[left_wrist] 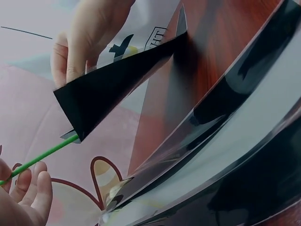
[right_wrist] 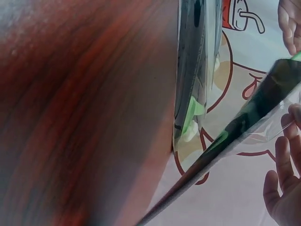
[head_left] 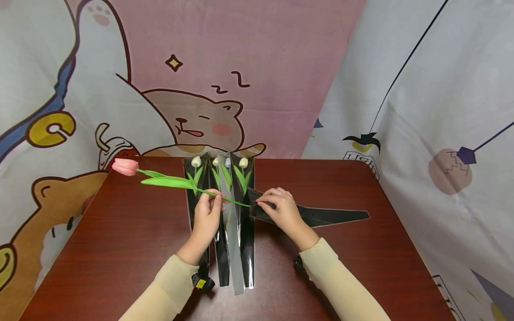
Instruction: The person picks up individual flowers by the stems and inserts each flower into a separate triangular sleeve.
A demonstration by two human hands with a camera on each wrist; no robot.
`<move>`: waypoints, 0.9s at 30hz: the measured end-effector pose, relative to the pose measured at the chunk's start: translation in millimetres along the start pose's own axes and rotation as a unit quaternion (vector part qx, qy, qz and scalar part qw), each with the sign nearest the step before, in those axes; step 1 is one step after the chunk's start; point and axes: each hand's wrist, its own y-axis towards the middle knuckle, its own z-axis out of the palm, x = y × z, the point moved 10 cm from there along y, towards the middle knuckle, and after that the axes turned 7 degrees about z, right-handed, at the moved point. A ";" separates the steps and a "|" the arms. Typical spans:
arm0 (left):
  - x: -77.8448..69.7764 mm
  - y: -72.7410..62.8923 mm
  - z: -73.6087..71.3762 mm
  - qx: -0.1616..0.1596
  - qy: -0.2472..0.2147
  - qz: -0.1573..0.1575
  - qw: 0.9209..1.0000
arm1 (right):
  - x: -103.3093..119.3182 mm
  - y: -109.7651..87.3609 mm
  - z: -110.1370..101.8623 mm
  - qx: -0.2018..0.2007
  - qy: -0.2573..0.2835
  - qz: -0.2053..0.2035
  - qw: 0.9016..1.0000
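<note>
A pink tulip (head_left: 126, 166) with green leaves lies across the air above the table, its bloom toward the left. My left hand (head_left: 206, 211) pinches its green stem (left_wrist: 42, 156) about midway. My right hand (head_left: 283, 209) pinches the mouth edge of a black flower sleeve (head_left: 333, 217) with a clear front, which tapers away to the right. At the sleeve's mouth, the stem's lower end meets the opening; the tip is hidden there in the left wrist view. Clear film (right_wrist: 263, 134) shows by the right fingers in the right wrist view.
Several sleeved tulips lie side by side at the table's middle, with white blooms (head_left: 243, 162) and a bluish one (head_left: 228, 162) toward the back edge. The brown table (head_left: 132, 249) meets a printed cloth backdrop (head_left: 281, 67) behind it.
</note>
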 end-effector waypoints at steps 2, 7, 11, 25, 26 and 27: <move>-7.5 0.0 1.2 0.004 -0.005 -0.001 1.000 | 0.8 0.4 -1.2 -0.004 0.000 -0.001 1.000; -6.2 0.0 4.1 0.012 -0.023 -0.009 1.000 | 2.5 1.0 -1.4 -0.007 0.001 -0.005 1.000; 7.7 0.3 6.7 0.016 -0.032 -0.006 0.999 | 4.0 1.2 -1.0 -0.011 -0.001 -0.008 1.000; 20.1 2.5 7.0 -0.007 -0.037 0.005 0.999 | 7.1 2.2 3.2 -0.009 -0.003 -0.006 1.000; 20.8 2.4 7.1 -0.008 -0.044 0.003 0.999 | 7.2 2.2 3.3 -0.009 -0.004 -0.005 1.000; 21.3 2.2 6.9 -0.009 -0.049 0.000 0.999 | 7.2 2.1 3.4 -0.009 -0.005 -0.005 1.000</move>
